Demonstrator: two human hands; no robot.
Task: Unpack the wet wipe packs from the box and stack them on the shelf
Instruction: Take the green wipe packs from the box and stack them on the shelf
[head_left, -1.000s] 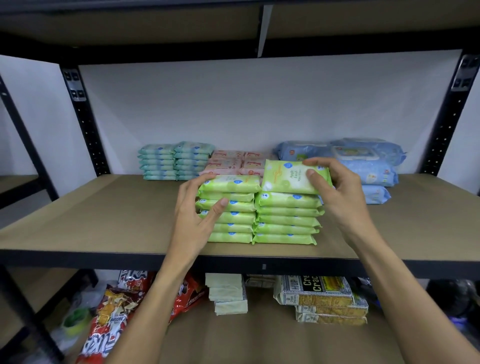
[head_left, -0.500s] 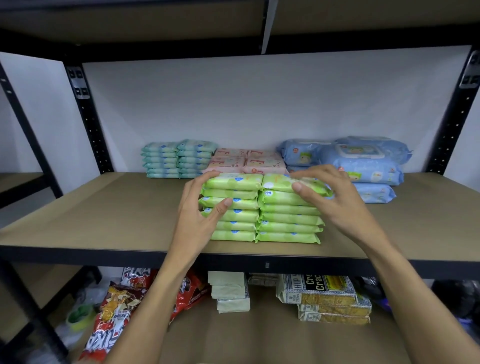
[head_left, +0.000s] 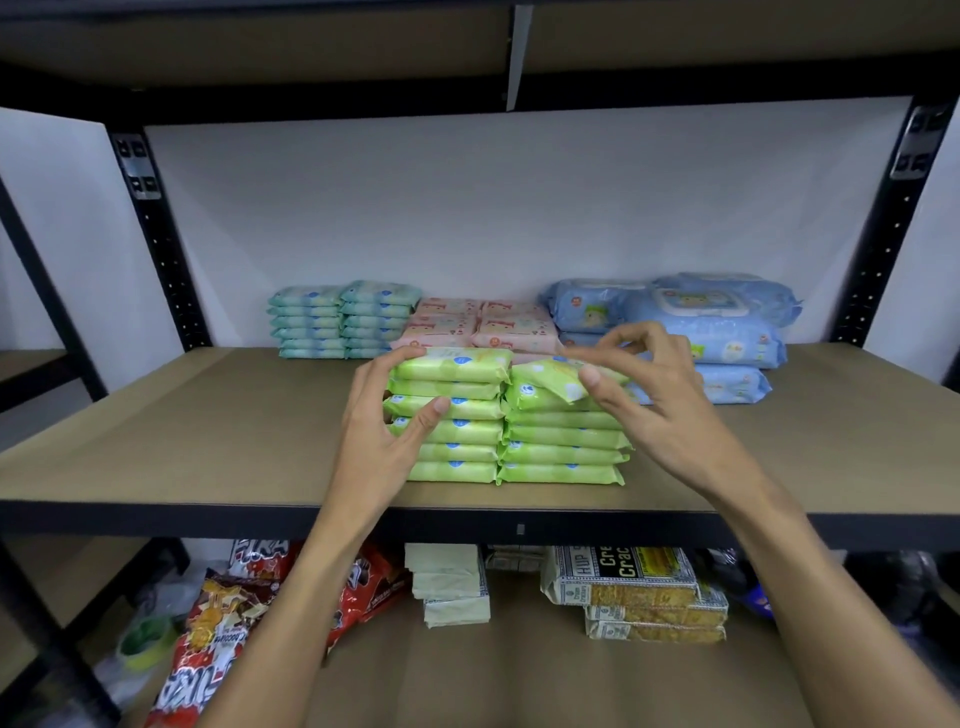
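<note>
— Below both hands, on the lower shelf (head_left: 519, 675), what do you see?

— Under the left forearm lie red snack bags (head_left: 218, 623). Under the gap between the hands stands a small pile of pale packs (head_left: 447, 577). Under the right forearm, cracker packs (head_left: 639, 587) lie one on another.

— And the hands themselves?

— They are apart, each one at its own pile on the middle shelf (head_left: 182, 441). Two piles of green wipe packs stand there side by side and they touch. The left hand (head_left: 382, 415) holds the left stack (head_left: 457, 452) at its left end. Its fingers are bent over the highest pack and its thumb presses on the front, a few packs lower. The right hand (head_left: 660, 405) pinches the top pack (head_left: 550, 379) of the right stack (head_left: 561, 457) between thumb and fingers. This pack lies tilted, not flat on the packs under it.

— What is beyond the hands?

— Just behind the green piles, beyond the gap between the hands, lie flat pink packs (head_left: 483, 325). Beyond the left hand stand two piles of teal packs (head_left: 343, 322). Beyond the right hand are big blue packs (head_left: 717, 332), piled up; the fingers hide a part of them. Behind all of it is a white wall (head_left: 467, 208).
</note>
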